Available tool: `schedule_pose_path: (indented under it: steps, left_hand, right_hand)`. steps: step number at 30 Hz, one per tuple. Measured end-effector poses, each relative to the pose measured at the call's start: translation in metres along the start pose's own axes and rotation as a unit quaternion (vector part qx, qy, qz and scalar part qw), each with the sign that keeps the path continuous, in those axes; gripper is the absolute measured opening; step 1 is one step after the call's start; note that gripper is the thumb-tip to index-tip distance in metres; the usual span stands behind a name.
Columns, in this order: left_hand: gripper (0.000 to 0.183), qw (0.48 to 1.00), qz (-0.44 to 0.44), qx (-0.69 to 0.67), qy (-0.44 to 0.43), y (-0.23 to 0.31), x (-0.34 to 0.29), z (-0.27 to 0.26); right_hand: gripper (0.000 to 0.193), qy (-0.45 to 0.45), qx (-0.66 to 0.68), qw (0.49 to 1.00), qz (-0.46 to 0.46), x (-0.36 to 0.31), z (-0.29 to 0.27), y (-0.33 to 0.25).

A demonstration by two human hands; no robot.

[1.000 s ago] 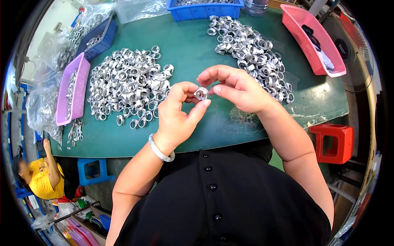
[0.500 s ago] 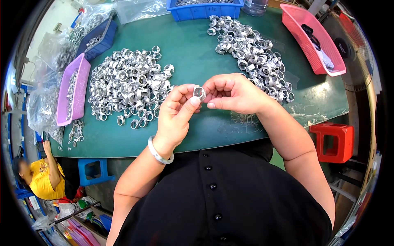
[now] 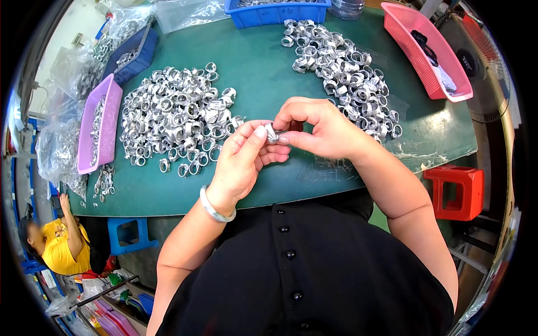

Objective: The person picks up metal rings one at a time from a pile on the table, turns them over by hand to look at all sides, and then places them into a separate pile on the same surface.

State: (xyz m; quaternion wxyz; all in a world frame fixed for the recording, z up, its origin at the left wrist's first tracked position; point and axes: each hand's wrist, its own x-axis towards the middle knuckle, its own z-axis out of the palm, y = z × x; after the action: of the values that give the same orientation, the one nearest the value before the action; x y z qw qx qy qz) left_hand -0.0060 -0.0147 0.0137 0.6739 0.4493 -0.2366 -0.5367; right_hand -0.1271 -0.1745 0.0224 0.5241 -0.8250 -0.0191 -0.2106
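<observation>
Slanting a small ring, apparently from upper left to lower right, above the scuffed green tabletop. Pinching it between fingertips of both left hand and right hand. Showing bright silver, partly hiding behind fingers. Working between two heaps of similar rings, facing a blue tray, with a red stool rightward, a yellow-shirted person far left.

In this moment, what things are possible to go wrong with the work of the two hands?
The small silvery piece sits between the fingertips of the left hand and right hand, so it might slip out.

The left hand is close to the left ring pile; a sideways movement could disturb it.

Loose pieces near the table's front edge could perhaps be brushed off.
</observation>
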Motion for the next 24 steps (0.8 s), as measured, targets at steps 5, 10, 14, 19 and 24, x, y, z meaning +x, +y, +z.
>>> schedule_pose_path:
  steps: [5,10,14,19,24]
  left_hand:
    - [0.034,0.994,-0.065,-0.093,0.001,-0.001,0.002,-0.007]
    - [0.038,0.982,-0.098,-0.161,0.003,-0.001,0.002,-0.013]
    - [0.037,0.970,-0.104,-0.220,-0.023,-0.002,0.001,-0.016]
    - [0.036,0.961,-0.103,-0.256,-0.026,-0.003,-0.001,-0.015]
    - [0.035,0.957,-0.094,-0.276,-0.006,-0.002,-0.002,-0.013]
  right_hand:
    - [0.016,-0.002,0.018,1.000,0.022,0.000,0.001,-0.002]
    - [0.010,0.018,0.048,0.998,0.039,0.000,-0.001,-0.001]
    - [0.009,0.021,0.040,0.998,0.046,0.000,-0.001,-0.001]
    - [0.011,0.033,0.015,0.999,0.031,0.001,-0.003,0.001]
    - [0.011,0.040,0.013,0.998,0.042,0.001,-0.004,0.000]
